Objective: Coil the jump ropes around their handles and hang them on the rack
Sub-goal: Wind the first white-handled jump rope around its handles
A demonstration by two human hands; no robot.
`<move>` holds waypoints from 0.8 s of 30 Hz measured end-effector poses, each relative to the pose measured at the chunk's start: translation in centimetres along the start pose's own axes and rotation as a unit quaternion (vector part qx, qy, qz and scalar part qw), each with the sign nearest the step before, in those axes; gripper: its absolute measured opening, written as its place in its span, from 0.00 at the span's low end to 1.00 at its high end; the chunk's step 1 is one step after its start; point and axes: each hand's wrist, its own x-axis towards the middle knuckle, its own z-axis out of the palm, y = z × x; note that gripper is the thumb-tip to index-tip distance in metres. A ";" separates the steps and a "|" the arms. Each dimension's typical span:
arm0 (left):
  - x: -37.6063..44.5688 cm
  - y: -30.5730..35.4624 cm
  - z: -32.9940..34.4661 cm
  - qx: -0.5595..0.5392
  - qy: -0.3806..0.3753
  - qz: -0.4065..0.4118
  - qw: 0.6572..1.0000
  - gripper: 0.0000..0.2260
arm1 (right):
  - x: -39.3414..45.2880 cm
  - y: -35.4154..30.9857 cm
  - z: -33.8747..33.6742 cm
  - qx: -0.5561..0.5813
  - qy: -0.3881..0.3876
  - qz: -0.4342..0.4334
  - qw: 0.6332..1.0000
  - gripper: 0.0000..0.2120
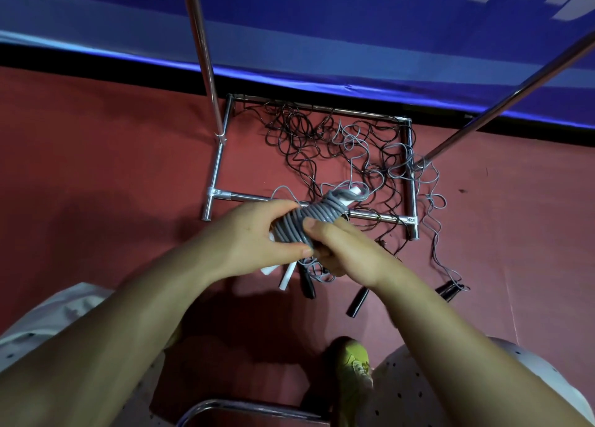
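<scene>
A grey rope (306, 220) is held wound in close turns around its white handles (349, 198), just in front of the rack (410, 169) base on the floor. The bundle is gripped by the left hand (254, 236) at its near end and pinched by the right hand (341, 246) over the coils. Its long axis runs from the left hand up and away toward the rack. More loose ropes (322, 137) are seen tangled inside the rack base
</scene>
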 end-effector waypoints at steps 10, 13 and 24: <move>0.0 -0.3 -0.4 0.134 0.057 0.018 0.989 0.22 | 1.1 1.0 0.0 -0.159 0.012 0.013 0.987 0.28; -0.1 -0.3 0.0 0.088 0.016 0.005 0.996 0.28 | 0.8 0.8 -0.4 -0.100 -0.011 0.030 0.994 0.32; 0.8 -0.3 -0.8 -0.221 0.111 -0.047 0.968 0.19 | 0.1 0.4 -2.8 0.007 -0.082 0.080 0.993 0.34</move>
